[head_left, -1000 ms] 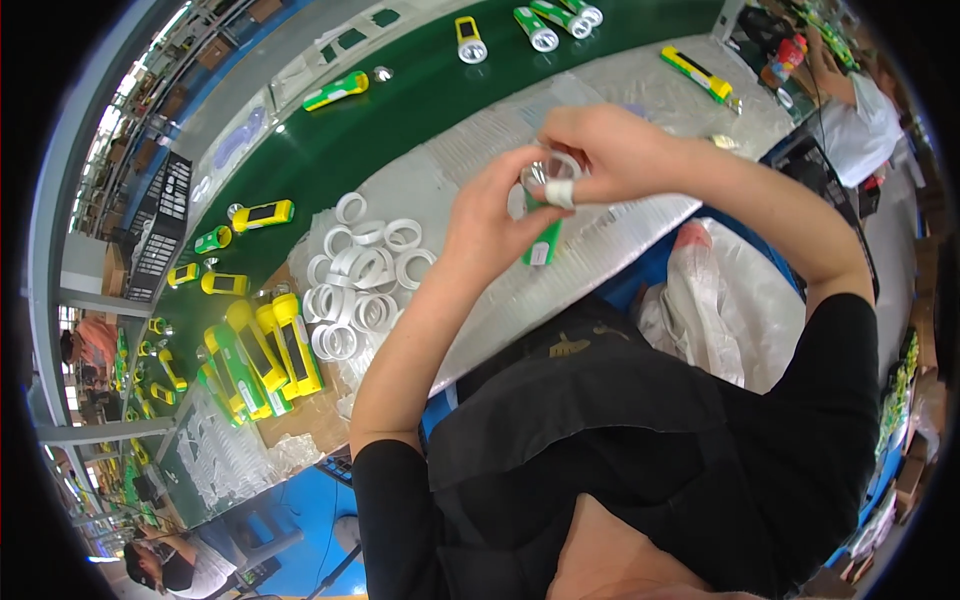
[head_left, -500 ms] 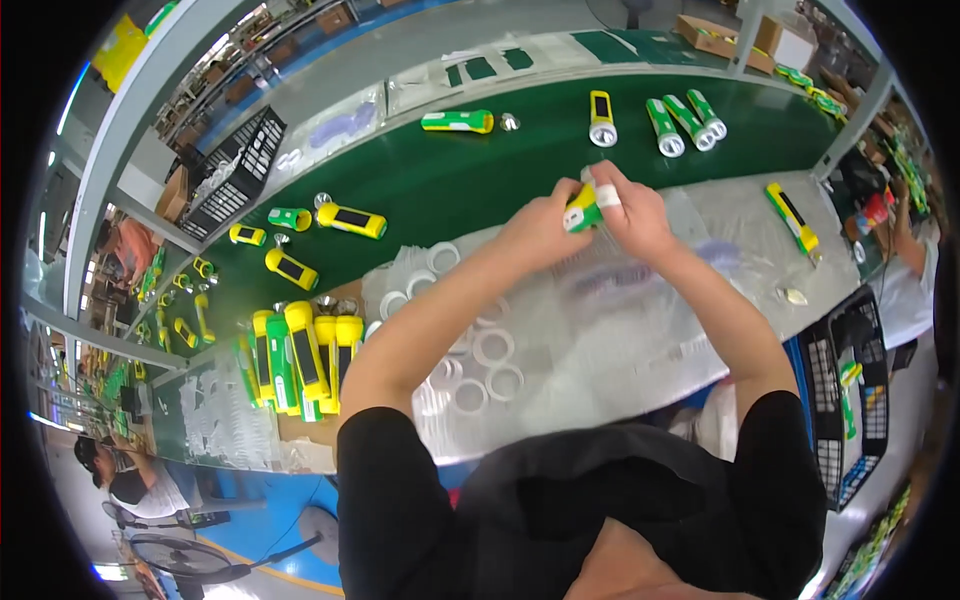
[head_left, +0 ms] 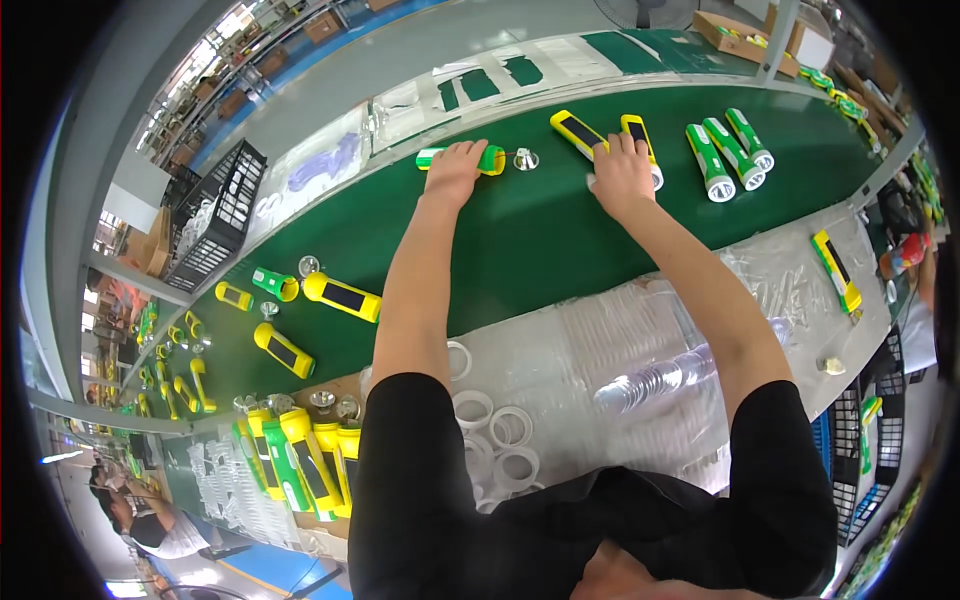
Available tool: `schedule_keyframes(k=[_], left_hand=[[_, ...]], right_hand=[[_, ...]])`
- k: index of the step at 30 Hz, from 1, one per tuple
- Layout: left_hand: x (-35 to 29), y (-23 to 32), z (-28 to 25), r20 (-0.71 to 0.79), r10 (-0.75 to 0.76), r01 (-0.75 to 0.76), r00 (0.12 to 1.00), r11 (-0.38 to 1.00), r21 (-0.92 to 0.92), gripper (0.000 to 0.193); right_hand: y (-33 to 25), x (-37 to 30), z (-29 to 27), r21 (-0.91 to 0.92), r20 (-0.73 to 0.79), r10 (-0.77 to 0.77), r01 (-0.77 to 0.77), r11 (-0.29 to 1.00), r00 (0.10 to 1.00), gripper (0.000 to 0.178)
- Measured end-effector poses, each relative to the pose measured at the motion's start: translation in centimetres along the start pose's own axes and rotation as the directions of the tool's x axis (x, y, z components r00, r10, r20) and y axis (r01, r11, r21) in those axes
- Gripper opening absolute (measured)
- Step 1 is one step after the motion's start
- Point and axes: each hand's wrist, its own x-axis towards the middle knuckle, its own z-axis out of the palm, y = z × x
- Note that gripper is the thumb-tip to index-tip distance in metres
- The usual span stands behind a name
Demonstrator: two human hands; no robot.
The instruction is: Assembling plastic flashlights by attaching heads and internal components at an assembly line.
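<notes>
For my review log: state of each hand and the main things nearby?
Left hand: curled over green flashlight.
Green flashlight: lying, reflector outside open end.
Right hand: over two yellow flashlights, grip unclear.
Yellow flashlights: partly hidden.
Three green flashlights: lying, heads on.
White rings: loose.

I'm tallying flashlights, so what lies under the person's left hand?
Under the left hand lies a green flashlight. Its left end and yellow-rimmed right end show, with a silvery reflector beyond the latter; its covered middle cannot be seen.
</notes>
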Motion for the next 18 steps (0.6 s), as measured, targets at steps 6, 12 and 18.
schedule_keyframes(k=[6,12,18], left_hand=[[-4.0,6.9,-6.0,-0.243,0.033,-0.064,0.969,0.991,-0.121,0.055],[-15.1,20.5,-15.6,-0.283,-0.007,-0.167,0.959,0.793,-0.585,0.056],[-21.4,23.3,-18.2,0.168,-0.136,0.166,0.976,-0.029,-0.986,0.057]], right_hand=[[-1.9,-5.9,-5.4,0.723,-0.059,0.022,0.027,0.69,0.998,0.042],[-2.6,-14.4,-14.9,0.955,0.247,0.048,-0.235,-0.179,0.968,0.046],[-0.5,-25.7,-22.6,0.823,0.278,-0.202,-0.341,-0.454,0.939,0.06]])
